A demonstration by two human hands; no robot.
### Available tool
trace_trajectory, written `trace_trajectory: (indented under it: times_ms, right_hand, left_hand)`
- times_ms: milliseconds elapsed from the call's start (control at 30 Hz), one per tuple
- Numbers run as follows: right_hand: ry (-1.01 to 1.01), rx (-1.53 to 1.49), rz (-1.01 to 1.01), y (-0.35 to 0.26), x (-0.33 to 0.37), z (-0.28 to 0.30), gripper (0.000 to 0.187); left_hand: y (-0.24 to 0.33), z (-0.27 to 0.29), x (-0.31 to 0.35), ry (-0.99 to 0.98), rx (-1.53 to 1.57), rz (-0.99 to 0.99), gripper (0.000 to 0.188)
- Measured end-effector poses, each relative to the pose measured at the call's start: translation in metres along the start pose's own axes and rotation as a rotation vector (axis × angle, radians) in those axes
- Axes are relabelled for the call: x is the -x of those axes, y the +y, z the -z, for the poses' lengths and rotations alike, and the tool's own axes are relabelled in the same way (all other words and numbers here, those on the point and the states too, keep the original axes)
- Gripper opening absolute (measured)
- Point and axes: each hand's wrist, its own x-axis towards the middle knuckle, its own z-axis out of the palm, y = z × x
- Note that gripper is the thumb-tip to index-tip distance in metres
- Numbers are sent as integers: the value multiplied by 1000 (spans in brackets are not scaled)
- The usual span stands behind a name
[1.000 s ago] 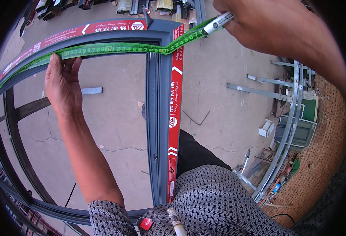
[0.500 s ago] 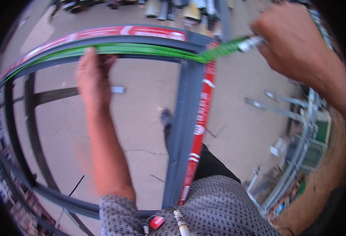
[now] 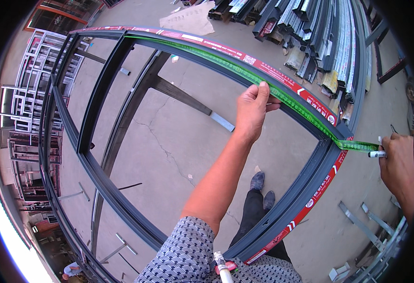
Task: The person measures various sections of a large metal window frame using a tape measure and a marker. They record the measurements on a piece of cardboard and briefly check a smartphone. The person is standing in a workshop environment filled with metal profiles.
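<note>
A green measuring tape (image 3: 282, 98) runs along the far rail of a large dark grey metal window frame (image 3: 327, 158), which bears red and white protective film. My left hand (image 3: 253, 113) has its thumb pressed on the tape partway along the rail, with its fingers curled at the inner edge. Beyond the right corner, the tape bends and reaches my right hand (image 3: 400, 162), which is closed at the picture's right side. From that hand sticks a white marker (image 3: 377, 154), just below the tape. Any tape case is hidden.
Long metal profiles (image 3: 310, 35) lie stacked on the far floor. White frames (image 3: 35, 80) lean at the left. A dark metal support (image 3: 129, 104) with a crossbar shows beneath the frame. Metal bars (image 3: 362, 226) lie at lower right. Another person (image 3: 72, 270) is at the lower left.
My view has turned left, showing more of the frame's left part. My right hand appears lower and farther right, and the tape beyond the corner now slopes slightly down. My left thumb stays on the tape.
</note>
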Motion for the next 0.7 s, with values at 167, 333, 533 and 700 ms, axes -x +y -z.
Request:
trace_trajectory:
  times_ms: [167,333,533,700]
  right_hand:
    - [26,28,23,4,-3,0,7]
    - [49,50,26,1,-2,3,7]
    - [24,56,-13,0,8,3,6]
    - [33,11,71,-2,-2,8,6]
  left_hand:
    - [-1,-3,-2,4,-11,3,32]
    - [-1,-1,-1,2,7,-18,33]
    - [-7,-6,-3,-40,39,-22,33]
    - [-19,13,-1,4,-90,-134,31]
